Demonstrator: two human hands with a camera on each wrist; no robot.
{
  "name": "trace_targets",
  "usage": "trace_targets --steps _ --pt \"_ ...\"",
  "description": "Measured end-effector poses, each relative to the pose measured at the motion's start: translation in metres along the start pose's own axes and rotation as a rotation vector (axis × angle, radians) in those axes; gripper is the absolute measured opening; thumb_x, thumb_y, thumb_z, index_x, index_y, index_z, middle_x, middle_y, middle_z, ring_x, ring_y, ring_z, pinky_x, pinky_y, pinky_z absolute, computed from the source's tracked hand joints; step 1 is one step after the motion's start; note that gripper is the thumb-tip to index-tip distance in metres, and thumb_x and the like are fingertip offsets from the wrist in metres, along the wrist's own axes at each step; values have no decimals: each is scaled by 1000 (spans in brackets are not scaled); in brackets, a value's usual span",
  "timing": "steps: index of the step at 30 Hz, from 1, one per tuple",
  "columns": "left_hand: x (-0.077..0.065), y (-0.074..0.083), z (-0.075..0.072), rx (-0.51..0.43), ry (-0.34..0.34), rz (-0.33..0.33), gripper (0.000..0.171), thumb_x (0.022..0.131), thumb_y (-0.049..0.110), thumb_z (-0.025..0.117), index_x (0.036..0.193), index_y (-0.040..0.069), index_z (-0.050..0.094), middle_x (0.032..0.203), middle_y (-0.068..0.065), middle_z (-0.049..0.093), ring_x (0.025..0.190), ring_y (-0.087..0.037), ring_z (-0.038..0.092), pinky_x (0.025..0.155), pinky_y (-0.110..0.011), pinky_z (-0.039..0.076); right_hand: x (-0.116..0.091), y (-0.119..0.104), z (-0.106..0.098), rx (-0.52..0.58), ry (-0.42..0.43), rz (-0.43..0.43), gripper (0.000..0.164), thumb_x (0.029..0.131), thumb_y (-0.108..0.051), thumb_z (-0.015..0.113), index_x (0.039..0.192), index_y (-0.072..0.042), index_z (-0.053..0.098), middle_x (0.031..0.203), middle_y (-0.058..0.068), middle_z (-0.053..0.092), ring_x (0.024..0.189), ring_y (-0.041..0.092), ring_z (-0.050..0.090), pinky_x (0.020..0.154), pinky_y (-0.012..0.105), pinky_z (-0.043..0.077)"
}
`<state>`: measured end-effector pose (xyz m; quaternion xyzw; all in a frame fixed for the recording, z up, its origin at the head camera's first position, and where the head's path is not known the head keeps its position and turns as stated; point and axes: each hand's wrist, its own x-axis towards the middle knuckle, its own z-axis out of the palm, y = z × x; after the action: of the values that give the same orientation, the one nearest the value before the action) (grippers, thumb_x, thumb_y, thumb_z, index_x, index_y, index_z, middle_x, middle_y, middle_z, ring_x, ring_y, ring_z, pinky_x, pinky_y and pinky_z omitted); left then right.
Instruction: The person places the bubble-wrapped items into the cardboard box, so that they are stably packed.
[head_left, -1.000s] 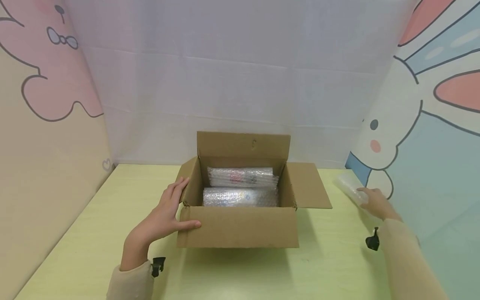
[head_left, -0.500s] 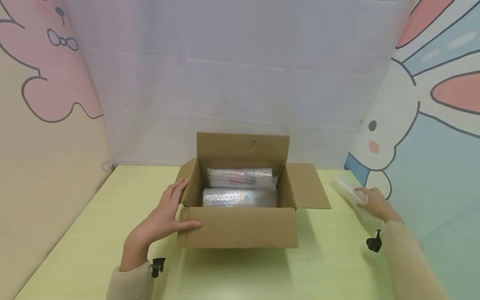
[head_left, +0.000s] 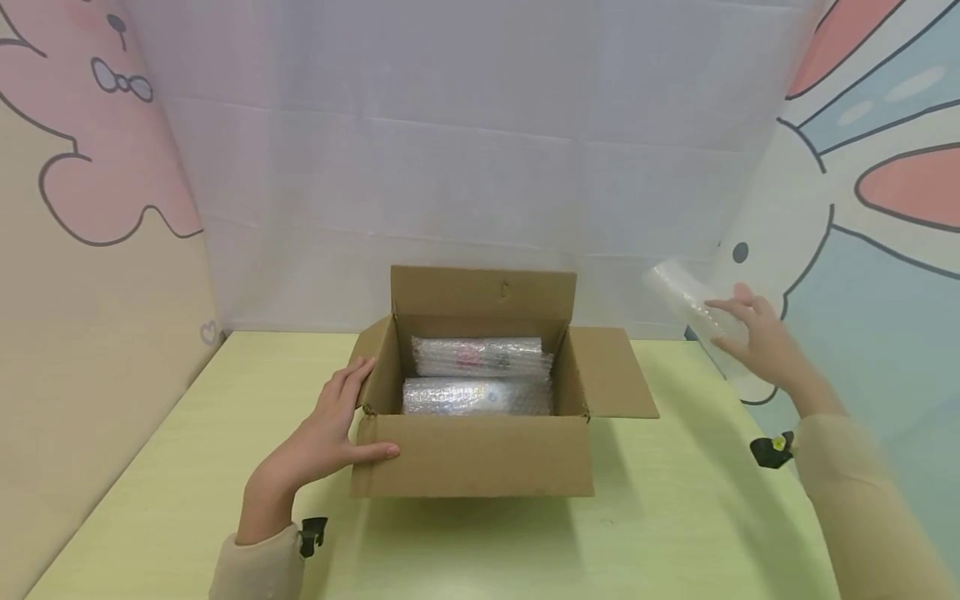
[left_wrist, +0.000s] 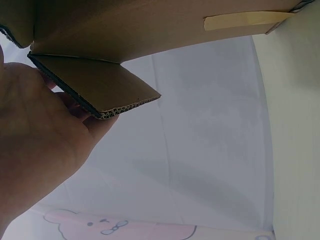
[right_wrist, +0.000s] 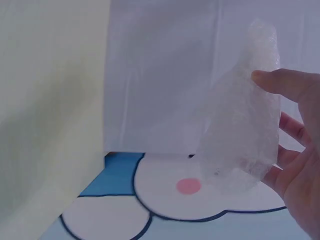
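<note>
An open cardboard box (head_left: 480, 457) stands on the table with its flaps spread. My left hand (head_left: 318, 442) holds the box's near left corner, thumb on the front flap and fingers at the left side flap (left_wrist: 95, 82). Inside the box lie two bubble-wrapped packages, a rear one (head_left: 480, 357) with a pinkish-red mark and a front one (head_left: 476, 396) that looks silvery. At the right, above the table, my right hand (head_left: 772, 346) grips a clear roll of bubble wrap (right_wrist: 245, 115) between thumb and fingers. Whether anything is inside the roll, I cannot tell.
The pale yellow table (head_left: 675, 517) extends around the box. A white sheet (head_left: 480, 167) hangs behind it. Walls with cartoon animals stand on the left (head_left: 97, 308) and right (head_left: 885, 333). The box's right flap (head_left: 611, 371) sticks outward.
My right hand has lifted the bubble wrap roll up off the table at the right. The left hand stays on the box, which has not moved noticeably.
</note>
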<state>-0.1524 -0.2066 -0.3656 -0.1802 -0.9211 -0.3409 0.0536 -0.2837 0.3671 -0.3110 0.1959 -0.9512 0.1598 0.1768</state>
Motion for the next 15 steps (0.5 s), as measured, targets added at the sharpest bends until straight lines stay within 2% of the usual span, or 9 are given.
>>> trace_targets --steps 4,7,9,13,15 --pt "-1 -1 0 0 2 -2 114 74 49 80 156 14 10 157 -21 13 143 -43 18 106 -67 33 12 -35 -14 40 76 -126 54 82 0 73 133 -3 54 129 28 45 116 45 43 88 66 40" --pt "-1 -1 0 1 1 -3 115 74 49 81 156 14 9 157 -21 13 142 -43 18 105 -67 33 21 -61 -19 53 128 -267 60 76 4 76 132 -5 57 128 23 50 115 41 45 89 59 41" --pt "-1 -1 0 -3 -1 -7 115 73 49 81 156 14 9 157 -20 13 143 -42 19 106 -66 34 25 -79 -21 34 155 -353 63 72 4 79 131 -8 58 128 20 52 116 38 47 83 53 41" --pt "1 -1 0 -16 -11 -20 115 73 51 80 157 17 8 158 -18 11 144 -41 18 107 -65 33 32 -114 -21 67 168 -518 66 67 6 81 128 -9 61 126 19 55 117 34 48 91 28 39" --pt "1 0 0 -20 -14 -26 116 73 51 80 157 17 8 159 -17 11 145 -41 17 107 -64 33 35 -131 -18 88 150 -587 65 67 6 81 127 -8 61 125 19 56 116 33 50 91 20 40"
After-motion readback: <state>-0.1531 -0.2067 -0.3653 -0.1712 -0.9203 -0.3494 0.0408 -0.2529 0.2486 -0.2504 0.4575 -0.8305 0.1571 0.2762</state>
